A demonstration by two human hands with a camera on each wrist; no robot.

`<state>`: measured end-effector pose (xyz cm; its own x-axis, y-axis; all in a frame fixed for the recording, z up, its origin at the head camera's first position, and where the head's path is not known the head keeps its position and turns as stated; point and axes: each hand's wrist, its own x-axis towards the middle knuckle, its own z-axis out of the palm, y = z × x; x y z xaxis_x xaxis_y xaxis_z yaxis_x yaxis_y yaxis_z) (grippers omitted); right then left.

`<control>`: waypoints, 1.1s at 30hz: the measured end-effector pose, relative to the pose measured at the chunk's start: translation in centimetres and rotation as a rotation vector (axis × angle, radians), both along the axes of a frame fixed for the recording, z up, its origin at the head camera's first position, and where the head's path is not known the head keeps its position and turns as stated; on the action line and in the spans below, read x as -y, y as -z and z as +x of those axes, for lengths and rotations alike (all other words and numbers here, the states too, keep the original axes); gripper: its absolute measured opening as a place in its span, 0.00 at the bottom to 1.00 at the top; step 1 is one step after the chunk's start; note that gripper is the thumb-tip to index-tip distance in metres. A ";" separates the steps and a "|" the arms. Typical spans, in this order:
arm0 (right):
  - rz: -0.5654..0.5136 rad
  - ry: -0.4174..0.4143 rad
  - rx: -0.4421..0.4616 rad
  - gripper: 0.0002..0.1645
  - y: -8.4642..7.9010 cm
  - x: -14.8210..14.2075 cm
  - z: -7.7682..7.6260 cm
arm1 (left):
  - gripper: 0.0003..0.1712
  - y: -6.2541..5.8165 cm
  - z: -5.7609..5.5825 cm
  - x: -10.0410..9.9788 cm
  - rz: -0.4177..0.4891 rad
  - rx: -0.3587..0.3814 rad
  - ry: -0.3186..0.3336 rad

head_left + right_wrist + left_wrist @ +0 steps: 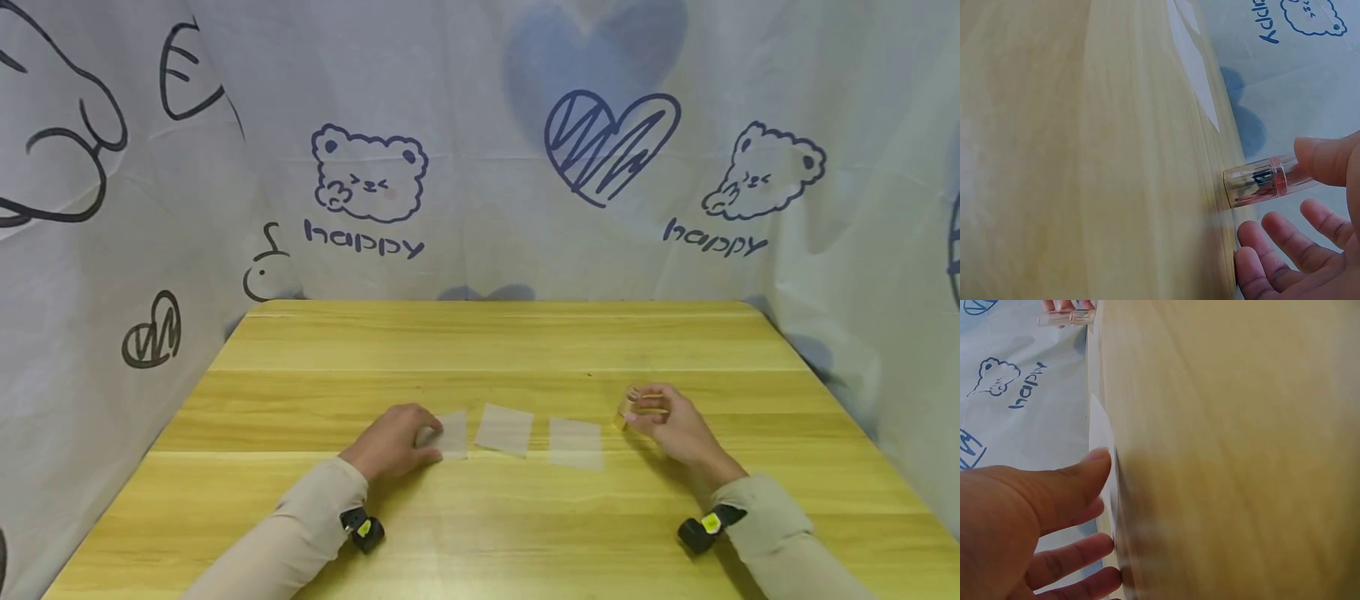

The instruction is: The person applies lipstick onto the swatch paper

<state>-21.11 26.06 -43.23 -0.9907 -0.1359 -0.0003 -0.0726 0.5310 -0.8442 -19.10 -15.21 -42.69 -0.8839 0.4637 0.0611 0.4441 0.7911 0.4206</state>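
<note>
Pinched at one end, touched at the other

Behind the middle sheet, a white curtain with drawings; beneath it, a wooden tabletop. Left of the middle sheet, a left hand, touching the left sheet with thumb and fingers loosely parted. Right of the middle sheet, beyond the right sheet, a right hand, pinching a small, slightly tilted tube between thumb and fingers.

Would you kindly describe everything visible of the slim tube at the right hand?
The slim tube has a shiny gold-toned lower part, a pinkish band and a clear upper part, perhaps plastic. It is roughly upright, base at or near the table, right of the rightmost sheet; the right hand grips its top.
</note>
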 end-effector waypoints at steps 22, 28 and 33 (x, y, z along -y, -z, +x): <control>0.120 -0.035 -0.087 0.23 0.1 0.1 -0.1 | 0.12 0.0 -0.1 0.0 -0.025 -0.022 0.031; 0.141 -0.028 -0.100 0.23 0.1 0.2 -0.1 | 0.12 0.0 -0.1 0.0 -0.023 -0.015 0.023; 0.161 -0.018 -0.088 0.24 -0.1 0.2 -0.2 | 0.12 0.0 -0.1 -0.1 -0.028 -0.016 0.016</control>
<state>-21.28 25.89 -43.12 -0.9853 -0.1589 0.0633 -0.1534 0.6569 -0.7382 -19.19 -15.10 -42.65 -0.8755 0.4792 0.0617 0.4630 0.7954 0.3911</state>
